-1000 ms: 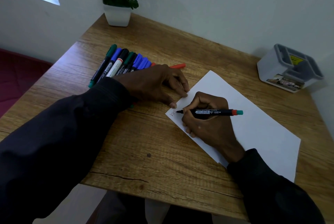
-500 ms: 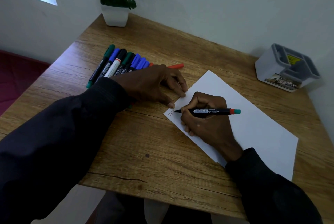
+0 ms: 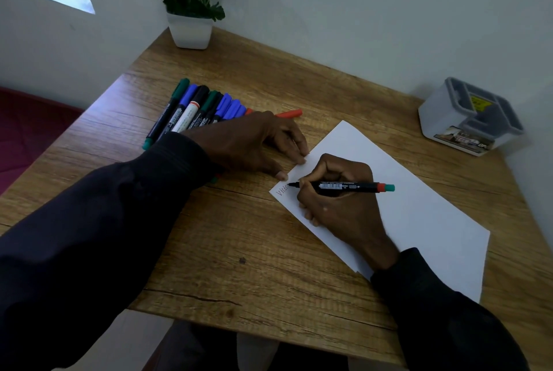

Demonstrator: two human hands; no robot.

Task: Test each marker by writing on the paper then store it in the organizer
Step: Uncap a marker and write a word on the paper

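A white sheet of paper (image 3: 419,206) lies slanted on the wooden table (image 3: 239,251). My right hand (image 3: 338,206) grips a black marker (image 3: 344,186) with a red and green end, its tip touching the paper's left corner beside faint red letters. My left hand (image 3: 254,143) rests palm down, fingertips pressing the paper's edge. Behind that hand lies a row of several markers (image 3: 194,110) with green, blue, black and red caps, partly hidden by the hand. The grey organizer (image 3: 469,119) stands at the far right.
A white pot with a green plant (image 3: 191,11) stands at the table's far corner against the wall. The walls close off the table's back and right sides. A dark red floor (image 3: 30,131) shows to the left.
The marker tip has crept slightly rightward along the paper's corner, with more red lettering showing. My left hand has stayed in place on the paper's edge.
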